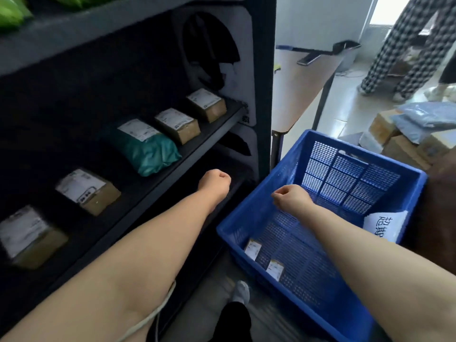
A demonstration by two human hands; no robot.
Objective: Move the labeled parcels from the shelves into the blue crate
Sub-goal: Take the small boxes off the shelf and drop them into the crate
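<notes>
Several labeled parcels lie in a row on a dark shelf (153, 178): brown boxes (207, 104), (179, 125), (90, 192), (29, 239) and a teal bag (150, 149). The blue crate (249, 218) stands to the right of the shelf unit, with two small labeled parcels (253, 249), (275, 269) lying near its front-left wall. My left hand (216, 182) is a closed fist just below the shelf's front edge, holding nothing. My right hand (291, 197) is fisted over the crate's inside, also with nothing in it.
A white paper label (385, 227) hangs on the crate's right rim. A table (301, 90) with a phone stands behind the crate. Cardboard boxes and grey bags (414, 134) are piled at right. A person in checked trousers (409, 45) stands at the back right. Green bags (12, 13) lie on the upper shelf.
</notes>
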